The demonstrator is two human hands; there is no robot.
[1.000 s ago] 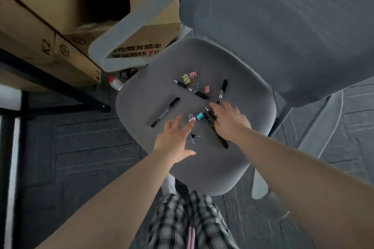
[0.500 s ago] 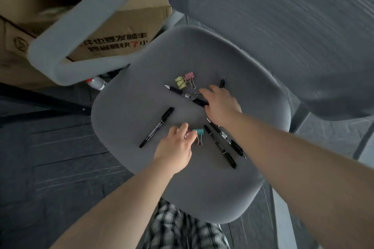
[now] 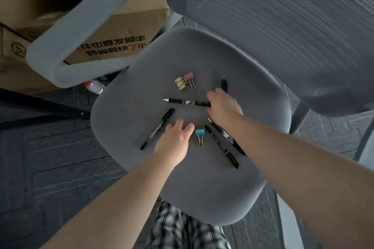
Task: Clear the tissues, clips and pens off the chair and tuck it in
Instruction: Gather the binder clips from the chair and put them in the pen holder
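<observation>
The right hand (image 3: 223, 107) lies knuckles-up near the middle of the grey chair seat (image 3: 129, 119), fingers curled down over the capped end of a black gel pen (image 3: 187, 102); whether they have pinched it or only touch it cannot be told. That pen runs out toward 9 o'clock from the hand, its silver tip bare. At the hand's 12 o'clock a second black pen (image 3: 224, 84) pokes out from under the fingers.

The left hand (image 3: 176, 139) sits at 7 o'clock from the right, loosely cupped with fingers bent and slightly parted, holding nothing that shows. A slim black marker (image 3: 157, 129) with white lettering lies just beside it at 10 o'clock, and a blue binder clip (image 3: 200, 135) with wire handles just at its 3 o'clock.

Two more black pens (image 3: 221, 146) lie side by side beyond the clip, partly under the right forearm. Yellow and pink binder clips (image 3: 185, 82) huddle together at 11 o'clock.

The seat is smooth, rounded, felt-like fabric; the backrest (image 3: 283, 26) is ribbed mesh. A printed cardboard box (image 3: 121, 32) stands beyond the curved plastic armrest (image 3: 77, 26).
</observation>
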